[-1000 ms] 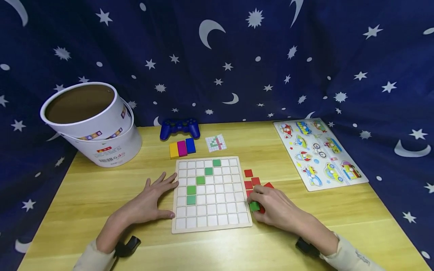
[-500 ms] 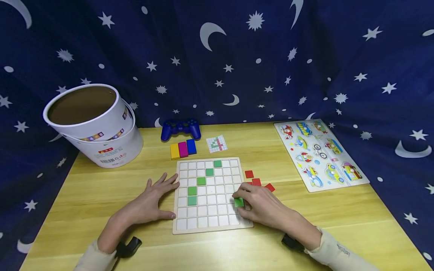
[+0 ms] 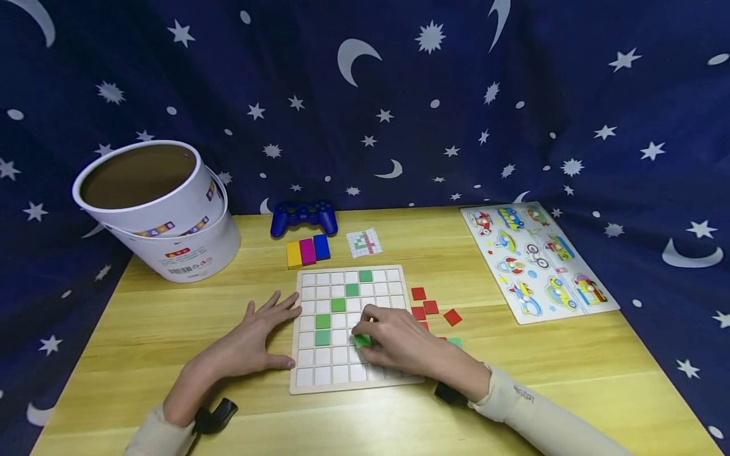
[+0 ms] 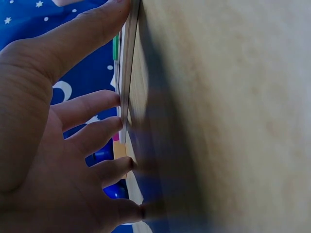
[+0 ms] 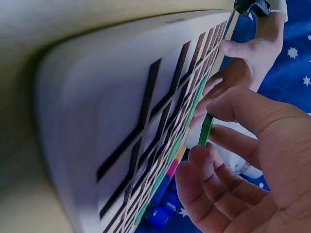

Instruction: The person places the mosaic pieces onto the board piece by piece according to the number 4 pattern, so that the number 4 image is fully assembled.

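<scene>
My left hand (image 3: 245, 345) lies with fingers spread at the left edge of a pale wooden grid board (image 3: 322, 375); in the left wrist view its thumb and fingertips meet the board's side. Over the middle of the board, my right hand (image 3: 402, 339) pinches a green square tile (image 3: 362, 341) between thumb and fingers. The right wrist view has this tile (image 5: 206, 130) edge-on, above the grid. A diagonal line of green tiles (image 3: 338, 305) fills several cells on the board's left and top. Red tiles (image 3: 430, 307) lie loose to its right.
Another green tile (image 3: 454, 342) shows beyond my right wrist. Behind the board are yellow, magenta and blue blocks (image 3: 308, 251), a pattern card (image 3: 364, 242) and a blue game controller (image 3: 304, 218). A white bucket (image 3: 213, 253) stands back left, a picture puzzle (image 3: 553, 311) back right.
My right hand has carried the green tile leftward from the loose tiles to over the board's middle, uncovering red tiles. The left hand stays in place.
</scene>
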Action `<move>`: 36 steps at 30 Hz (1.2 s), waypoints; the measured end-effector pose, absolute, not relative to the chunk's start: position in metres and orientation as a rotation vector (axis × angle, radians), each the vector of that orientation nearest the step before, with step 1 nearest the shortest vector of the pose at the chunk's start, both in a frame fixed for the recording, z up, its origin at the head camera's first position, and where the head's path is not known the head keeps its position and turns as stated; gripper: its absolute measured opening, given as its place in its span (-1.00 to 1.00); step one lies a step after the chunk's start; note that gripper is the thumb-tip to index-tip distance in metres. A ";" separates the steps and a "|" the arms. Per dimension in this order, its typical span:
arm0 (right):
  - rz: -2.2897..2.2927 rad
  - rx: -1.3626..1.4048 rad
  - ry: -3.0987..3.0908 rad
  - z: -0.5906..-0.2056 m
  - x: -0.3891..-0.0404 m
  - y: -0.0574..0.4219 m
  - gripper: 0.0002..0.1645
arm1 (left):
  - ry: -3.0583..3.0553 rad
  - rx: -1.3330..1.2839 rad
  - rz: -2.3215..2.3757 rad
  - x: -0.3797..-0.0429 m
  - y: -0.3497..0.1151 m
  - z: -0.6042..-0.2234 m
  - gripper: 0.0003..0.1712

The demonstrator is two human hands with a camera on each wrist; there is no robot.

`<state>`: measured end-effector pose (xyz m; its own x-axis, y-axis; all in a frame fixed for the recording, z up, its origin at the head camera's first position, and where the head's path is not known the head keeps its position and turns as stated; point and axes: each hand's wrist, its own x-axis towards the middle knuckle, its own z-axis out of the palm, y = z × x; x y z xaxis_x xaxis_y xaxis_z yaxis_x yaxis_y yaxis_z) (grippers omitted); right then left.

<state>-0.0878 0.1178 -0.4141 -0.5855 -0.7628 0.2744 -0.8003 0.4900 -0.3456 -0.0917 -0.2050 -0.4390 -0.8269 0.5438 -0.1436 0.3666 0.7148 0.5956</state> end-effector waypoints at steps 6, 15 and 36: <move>0.668 1.393 -2.673 -0.416 -0.092 0.102 -0.79 | 2.621 0.727 0.807 -0.092 -0.205 -0.440 0.08; 0.617 1.392 -2.754 -0.420 -0.097 0.082 -0.76 | 2.615 0.714 0.826 -0.092 -0.205 -0.439 0.08; 0.556 1.356 -2.930 -0.413 -0.105 0.074 -0.70 | 2.616 0.717 0.823 -0.091 -0.204 -0.439 0.09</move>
